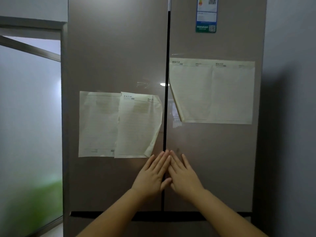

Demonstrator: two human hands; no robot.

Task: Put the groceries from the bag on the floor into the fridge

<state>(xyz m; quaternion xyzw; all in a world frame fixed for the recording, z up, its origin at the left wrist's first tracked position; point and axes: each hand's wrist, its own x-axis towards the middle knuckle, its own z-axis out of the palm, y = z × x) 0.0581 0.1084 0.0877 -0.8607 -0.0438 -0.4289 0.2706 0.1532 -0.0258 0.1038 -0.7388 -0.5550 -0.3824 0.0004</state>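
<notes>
A tall two-door fridge fills the head view, both upper doors closed, with a dark seam running down between them. My left hand lies flat on the left door, fingers straight, just left of the seam. My right hand lies flat on the right door, fingers straight, just right of the seam. The two hands touch each other at the fingertips and thumbs. Neither hand holds anything. The grocery bag and the floor are out of view.
Paper sheets are stuck on the left door and more paper sheets on the right door, with an energy label at the top. A lower drawer gap runs below. A frosted glass door stands left; a grey wall right.
</notes>
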